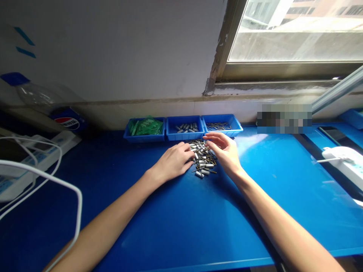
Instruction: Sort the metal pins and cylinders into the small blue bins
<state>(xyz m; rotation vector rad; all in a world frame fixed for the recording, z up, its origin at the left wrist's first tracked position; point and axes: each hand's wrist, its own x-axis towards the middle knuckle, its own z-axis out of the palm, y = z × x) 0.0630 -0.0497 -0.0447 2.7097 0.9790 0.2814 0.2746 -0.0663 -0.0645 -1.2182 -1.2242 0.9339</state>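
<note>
A loose pile of silver metal sleeves and thin dark-and-brass pins (202, 163) lies on the blue table. At its left edge, my left hand (176, 160) rests low with bent fingers and thumb at the pieces; what they grip is hidden. My right hand (225, 151) is over the pile's upper right side, thumb and fingertips drawn close in a pinch. Anything between them is too small to make out. Behind the pile stand a middle blue bin (185, 136) with silver sleeves and a right blue bin (227, 133) with thin pins.
A left blue bin (144, 138) holds a green plastic bag (149, 125). White cables (78, 204) and a power strip (66, 141) lie at left, near a tipped bottle (66, 117). Another white power strip (347, 162) sits at right. The blue table (176, 226) meets a wall with a window.
</note>
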